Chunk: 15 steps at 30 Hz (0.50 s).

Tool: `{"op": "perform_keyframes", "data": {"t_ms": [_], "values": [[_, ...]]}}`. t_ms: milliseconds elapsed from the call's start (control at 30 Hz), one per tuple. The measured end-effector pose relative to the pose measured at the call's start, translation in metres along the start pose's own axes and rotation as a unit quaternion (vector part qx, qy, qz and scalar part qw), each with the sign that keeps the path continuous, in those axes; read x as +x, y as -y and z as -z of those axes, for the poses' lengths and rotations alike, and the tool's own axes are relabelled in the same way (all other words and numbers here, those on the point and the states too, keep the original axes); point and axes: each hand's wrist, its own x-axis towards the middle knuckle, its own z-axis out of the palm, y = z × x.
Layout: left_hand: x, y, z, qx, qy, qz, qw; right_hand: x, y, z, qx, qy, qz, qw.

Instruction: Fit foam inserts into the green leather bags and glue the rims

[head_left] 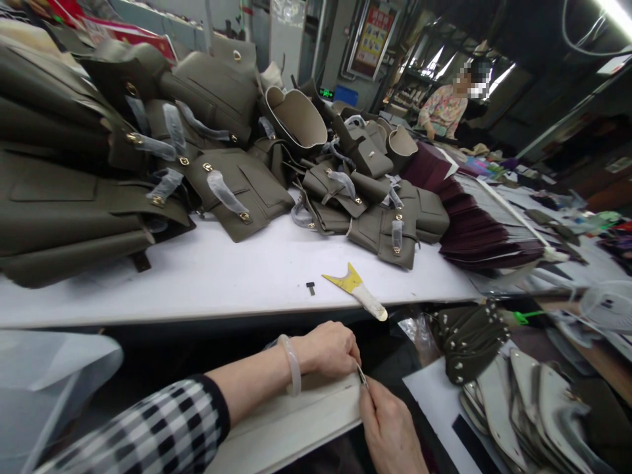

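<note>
A cream, leather-like panel [296, 431] with a long straight edge lies below the table's front edge, low in the head view. My left hand [330, 349], with a pale bangle at the wrist, is closed on its upper right corner. Close beside it, my right hand [392, 421] pinches the right edge of the same panel. Between my fingertips a thin edge sticks up; I cannot make out whether it is part of the panel. Beyond my hands, a yellow and white forked tool [363, 295] and a small black-topped piece [311, 288] rest on the white table [257, 286].
Olive-grey handbags [241, 191] with plastic-wrapped handles crowd the table's back. Dark maroon sheets [469, 224] are stacked at right. Lower right are cream cut pieces [523, 395], an olive bundle [469, 336] and a small fan [607, 306]. A co-worker [444, 108] stands far off.
</note>
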Motion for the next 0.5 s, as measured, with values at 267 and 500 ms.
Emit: {"op": "perform_keyframes", "data": {"t_ms": [267, 500], "values": [[-0.002, -0.002, 0.0, 0.0, -0.018, -0.003, 1.0, 0.009, -0.016, 0.01, 0.233, 0.057, -0.086, 0.967], [0.0, 0.002, -0.001, -0.005, -0.016, -0.01, 1.0, 0.014, -0.007, 0.011, 0.383, 0.11, -0.066, 0.915]]}}
